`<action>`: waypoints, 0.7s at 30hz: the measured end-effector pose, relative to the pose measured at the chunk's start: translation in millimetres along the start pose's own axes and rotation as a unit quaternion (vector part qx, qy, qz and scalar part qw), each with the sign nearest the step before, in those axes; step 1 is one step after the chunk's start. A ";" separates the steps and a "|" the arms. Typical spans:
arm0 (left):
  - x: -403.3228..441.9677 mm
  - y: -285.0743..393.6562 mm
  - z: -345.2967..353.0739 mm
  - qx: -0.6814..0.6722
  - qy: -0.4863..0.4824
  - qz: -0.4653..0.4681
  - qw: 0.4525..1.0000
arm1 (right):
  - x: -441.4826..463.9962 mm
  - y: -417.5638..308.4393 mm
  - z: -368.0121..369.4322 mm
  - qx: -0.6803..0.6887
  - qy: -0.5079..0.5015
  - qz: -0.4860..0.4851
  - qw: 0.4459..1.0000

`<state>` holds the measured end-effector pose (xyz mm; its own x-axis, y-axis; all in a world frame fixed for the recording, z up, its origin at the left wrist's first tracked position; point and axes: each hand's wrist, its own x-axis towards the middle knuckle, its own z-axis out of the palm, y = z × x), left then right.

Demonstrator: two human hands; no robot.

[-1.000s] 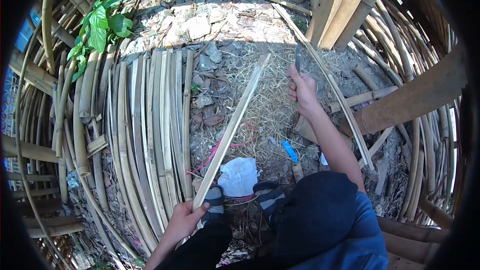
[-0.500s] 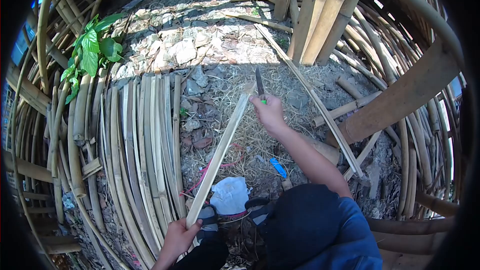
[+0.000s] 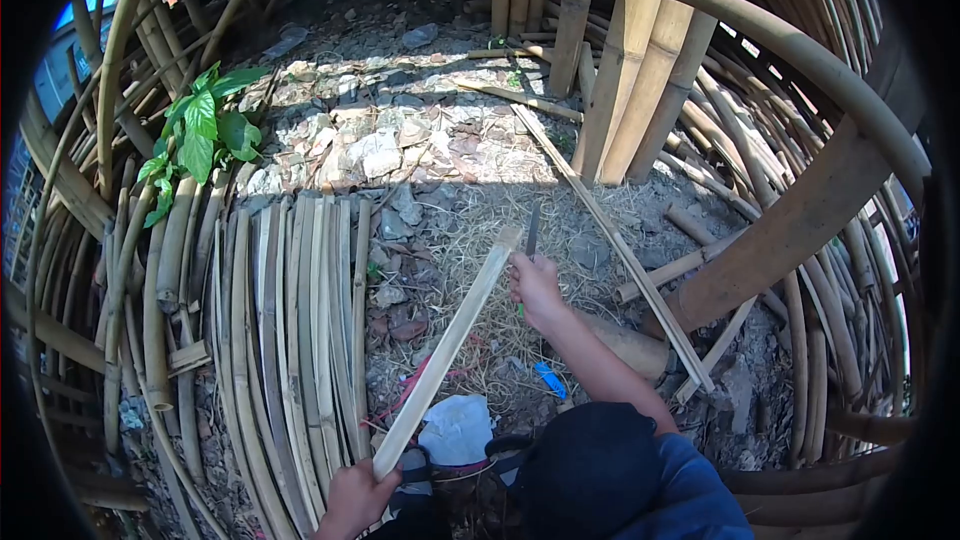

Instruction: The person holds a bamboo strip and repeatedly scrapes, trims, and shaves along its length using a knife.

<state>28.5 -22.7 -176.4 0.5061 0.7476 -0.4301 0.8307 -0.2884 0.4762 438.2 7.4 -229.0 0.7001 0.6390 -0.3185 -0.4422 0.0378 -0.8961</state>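
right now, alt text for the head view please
Left hand holds a bamboo strip by its near end; right hand grips a knife near the far end. Other strips lie in a row on the left.

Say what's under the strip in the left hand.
Past the edges of the bamboo strip, straw-like shavings and pinkish cord show; whatever lies directly beneath it is covered, unseen.
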 end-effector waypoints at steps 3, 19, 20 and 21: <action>-2.7 19.2 -13.2 -0.041 -0.045 -0.022 0.998 | -3.8 -1.2 4.6 0.079 0.004 0.032 0.996; -12.1 41.7 -38.1 -0.245 -0.205 -0.116 0.940 | -4.0 -13.3 -24.2 -0.321 0.066 -0.414 0.849; -13.8 47.2 -43.2 -0.244 -0.203 -0.127 0.940 | -8.7 -17.6 -21.6 -0.348 0.064 -0.438 0.827; -14.1 43.7 -42.4 -0.251 -0.207 -0.114 0.939 | -19.7 -20.8 -23.9 -0.401 0.039 -0.406 0.820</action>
<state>47.8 -20.4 -117.0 0.4614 0.4290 -0.7766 0.7669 0.2473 0.5923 447.0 -24.3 -211.5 0.6289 0.6007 0.4936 0.6767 -0.1103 -0.7279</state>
